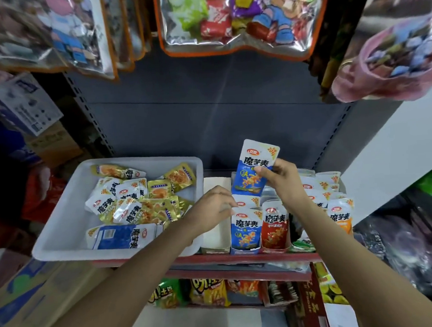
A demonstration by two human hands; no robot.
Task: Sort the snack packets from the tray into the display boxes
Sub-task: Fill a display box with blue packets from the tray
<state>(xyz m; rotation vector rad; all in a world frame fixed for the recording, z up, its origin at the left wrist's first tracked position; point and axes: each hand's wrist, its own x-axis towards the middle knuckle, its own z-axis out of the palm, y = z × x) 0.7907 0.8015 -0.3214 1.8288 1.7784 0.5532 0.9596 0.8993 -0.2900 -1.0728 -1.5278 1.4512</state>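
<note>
On the shelf [241,258] with the red front edge, a white tray [62,236] fills the left end and a row of display boxes stands toward the right end. The right hand [284,179] pinches a blue snack packet [254,168] between thumb and fingers, holding it upright above the back of the blue display box [245,248]. The left hand [212,206] has its fingers curled on the top edge of the blue packets [246,227] already standing in that box, touching the foremost ones. Just right of it a red display box [275,245] holds red packets [275,225], and further toward the right end stand orange packets [341,219] behind more white-topped ones. Between tray and blue box sits an open white box [215,236]; what it holds cannot be seen. The tray carries a loose heap of gold packets [180,177] and white-and-blue ones, with a blue packet lying face down [123,236] near its front edge. Foil bags [236,18] hang above, and chip bags [207,292] fill the lower shelf.
</note>
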